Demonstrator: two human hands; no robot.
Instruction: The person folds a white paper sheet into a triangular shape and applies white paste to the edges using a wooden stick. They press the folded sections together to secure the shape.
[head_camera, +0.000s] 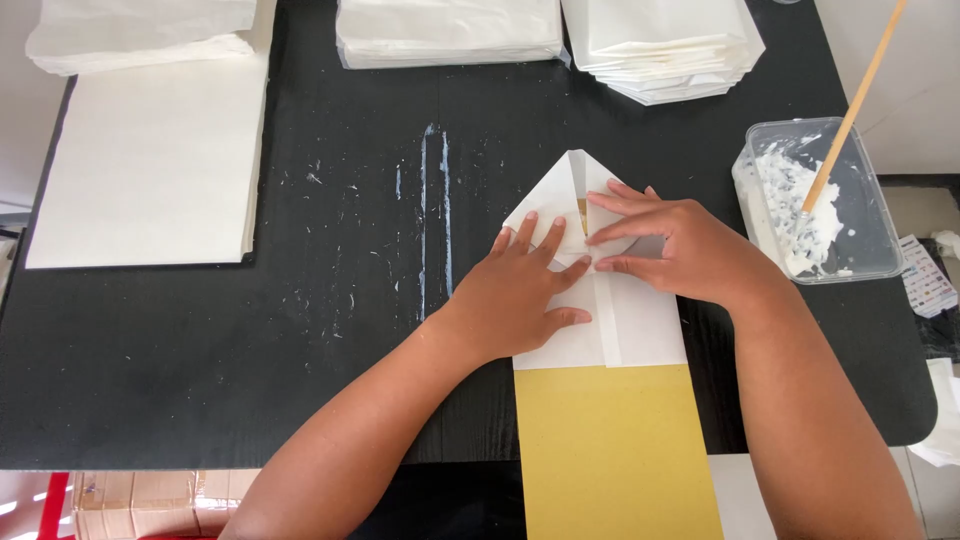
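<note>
Black bench (200, 380) with white smears and streaks near centre. Flat stack of large cream paper sheets (150, 165) at far left, a crumpled white paper bundle (140, 35) resting on its top edge. 2 more stacks at the back: thick white folded sheets (450, 30), and fanned white folded paper pieces (665, 50). Clear plastic tub of white paste (815, 200) at right, wooden-handled brush (850, 115) standing in it. Cardboard box (140, 500) below bench edge.

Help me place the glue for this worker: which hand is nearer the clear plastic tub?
Right. The right hand lies on the folded white paper just beside the tub; the left hand is farther across the paper.
</note>
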